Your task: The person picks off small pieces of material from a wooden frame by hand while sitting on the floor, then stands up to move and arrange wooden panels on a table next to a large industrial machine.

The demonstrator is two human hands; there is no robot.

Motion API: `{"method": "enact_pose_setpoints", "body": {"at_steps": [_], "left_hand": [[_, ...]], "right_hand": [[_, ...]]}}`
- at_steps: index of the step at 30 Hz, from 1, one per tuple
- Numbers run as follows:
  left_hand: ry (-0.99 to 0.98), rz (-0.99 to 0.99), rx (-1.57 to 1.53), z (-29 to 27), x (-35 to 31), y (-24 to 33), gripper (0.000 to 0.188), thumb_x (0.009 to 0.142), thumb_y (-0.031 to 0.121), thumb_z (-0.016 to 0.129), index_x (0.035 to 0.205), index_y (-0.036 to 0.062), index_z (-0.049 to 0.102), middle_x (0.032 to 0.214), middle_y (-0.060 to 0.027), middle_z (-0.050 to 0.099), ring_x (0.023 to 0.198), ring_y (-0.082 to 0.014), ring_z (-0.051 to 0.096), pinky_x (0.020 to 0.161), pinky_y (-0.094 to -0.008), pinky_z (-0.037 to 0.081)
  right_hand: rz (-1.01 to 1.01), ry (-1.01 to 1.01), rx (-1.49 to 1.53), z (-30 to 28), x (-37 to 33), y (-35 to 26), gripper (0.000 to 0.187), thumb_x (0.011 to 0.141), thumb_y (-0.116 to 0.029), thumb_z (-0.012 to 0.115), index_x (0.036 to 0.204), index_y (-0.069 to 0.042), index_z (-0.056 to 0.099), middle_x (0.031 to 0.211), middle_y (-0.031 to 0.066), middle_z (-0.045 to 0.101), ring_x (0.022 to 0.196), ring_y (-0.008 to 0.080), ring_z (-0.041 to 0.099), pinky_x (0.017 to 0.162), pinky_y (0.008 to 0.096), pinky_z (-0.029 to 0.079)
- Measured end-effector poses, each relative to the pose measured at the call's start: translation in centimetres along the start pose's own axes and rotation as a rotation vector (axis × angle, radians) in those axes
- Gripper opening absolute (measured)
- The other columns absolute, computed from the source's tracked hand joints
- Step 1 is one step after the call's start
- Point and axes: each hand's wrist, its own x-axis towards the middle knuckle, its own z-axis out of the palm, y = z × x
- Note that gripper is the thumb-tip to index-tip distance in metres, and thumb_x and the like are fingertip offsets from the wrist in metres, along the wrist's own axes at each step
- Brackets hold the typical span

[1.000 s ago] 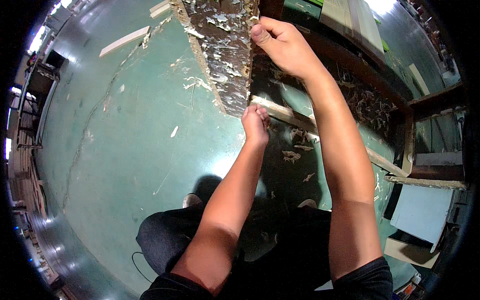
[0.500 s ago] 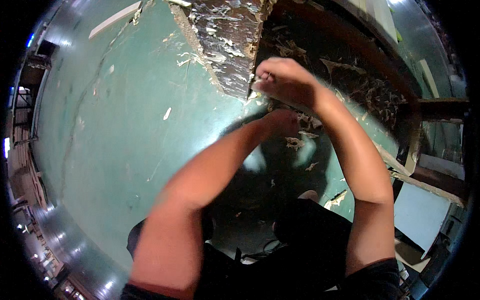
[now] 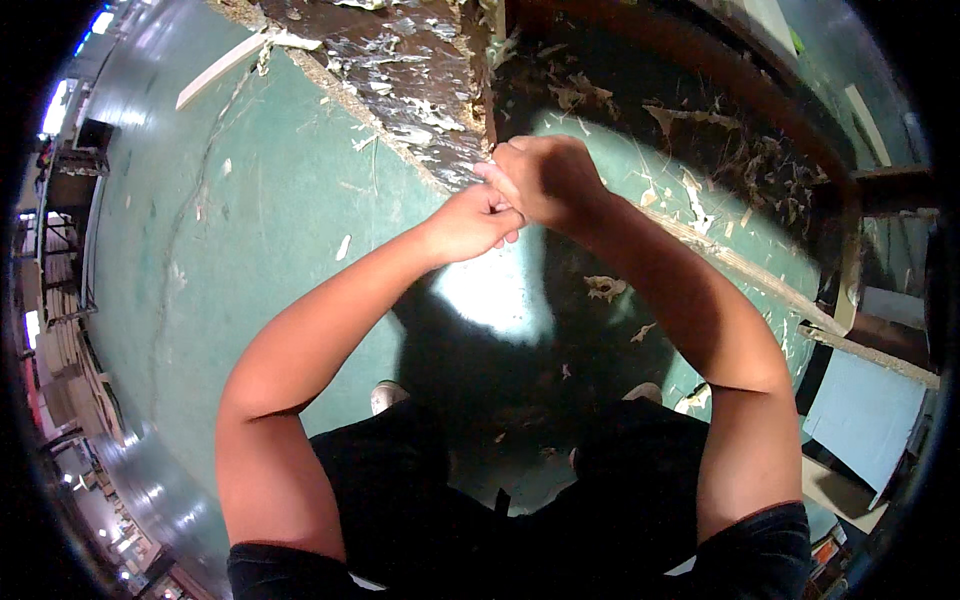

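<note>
A dark brown board (image 3: 390,75), smeared with ragged whitish residue, comes down from the top of the view and narrows to a corner near the middle. At that corner my two hands meet. My left hand (image 3: 472,222) has its fingers curled in, just below the corner. Close against it, my right hand (image 3: 548,180) is closed with the knuckles up, beside the board's right edge. Something pale shows by the fingertips, but what they pinch is too small and hidden to name.
Torn scraps (image 3: 604,288) lie on the green floor (image 3: 270,200). A pale wooden strip (image 3: 220,70) rests at the upper left. To the right stands a dark wooden frame (image 3: 845,260), with a long batten (image 3: 745,265) and a light blue panel (image 3: 868,405). Stacked boards (image 3: 65,375) line the far left.
My left hand has moved up and left to meet my right hand. The board's corner appears farther left, and the view has shifted slightly.
</note>
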Motion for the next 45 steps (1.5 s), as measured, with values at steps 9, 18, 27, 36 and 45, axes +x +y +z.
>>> {"method": "enact_pose_setpoints", "body": {"at_steps": [9, 18, 27, 36, 45], "left_hand": [[0.046, 0.029, -0.012, -1.6, -1.2, 0.6, 0.017, 0.097, 0.019, 0.06, 0.088, 0.0051, 0.064, 0.075, -0.0021, 0.062, 0.064, -0.0095, 0.054, 0.061, -0.0264, 0.045], [0.052, 0.008, -0.104, -2.9, -1.6, -0.3, 0.016, 0.1, 0.017, 0.056, 0.099, 0.004, 0.065, 0.077, -0.0013, 0.062, 0.067, -0.0085, 0.056, 0.062, -0.0246, 0.046], [0.088, -0.06, -0.642, -2.3, -2.4, 0.1, 0.028, 0.103, 0.026, 0.046, 0.096, 0.0052, 0.064, 0.076, -0.0021, 0.062, 0.064, -0.0103, 0.056, 0.059, -0.0252, 0.045], [0.069, -0.102, -0.71, -1.6, -2.4, -0.9, 0.031, 0.104, 0.029, 0.044, 0.095, 0.0057, 0.063, 0.075, -0.0024, 0.063, 0.062, -0.0105, 0.056, 0.056, -0.0245, 0.045], [0.274, -0.027, -0.687, -0.5, -2.7, 1.2, 0.023, 0.103, 0.026, 0.052, 0.087, 0.0099, 0.057, 0.071, 0.0016, 0.054, 0.058, -0.009, 0.046, 0.052, -0.0254, 0.038]], "right_hand": [[-0.063, 0.053, 0.167, 2.0, -1.0, 2.3, 0.03, 0.085, -0.024, 0.073, 0.063, -0.011, 0.058, 0.061, 0.0062, 0.054, 0.057, 0.0269, 0.055, 0.058, 0.0387, 0.044], [-0.227, 0.158, -0.074, 1.8, -0.6, 2.2, 0.033, 0.082, -0.019, 0.077, 0.06, -0.012, 0.053, 0.06, 0.0039, 0.05, 0.055, 0.0225, 0.053, 0.056, 0.0357, 0.04], [-0.239, 0.064, -0.175, 1.3, -0.8, 2.1, 0.014, 0.077, -0.022, 0.067, 0.08, -0.009, 0.062, 0.077, 0.0082, 0.057, 0.069, 0.0275, 0.058, 0.063, 0.0413, 0.047], [0.112, 0.037, 0.163, 1.4, -2.2, -0.2, 0.028, 0.088, -0.019, 0.067, 0.066, -0.004, 0.056, 0.064, 0.0122, 0.056, 0.058, 0.0322, 0.057, 0.055, 0.0401, 0.045], [0.709, 0.133, 0.83, 2.1, -2.0, -4.5, 0.028, 0.098, -0.016, 0.054, 0.078, 0.002, 0.061, 0.069, 0.0115, 0.063, 0.064, 0.0144, 0.058, 0.06, 0.0325, 0.046]]}}
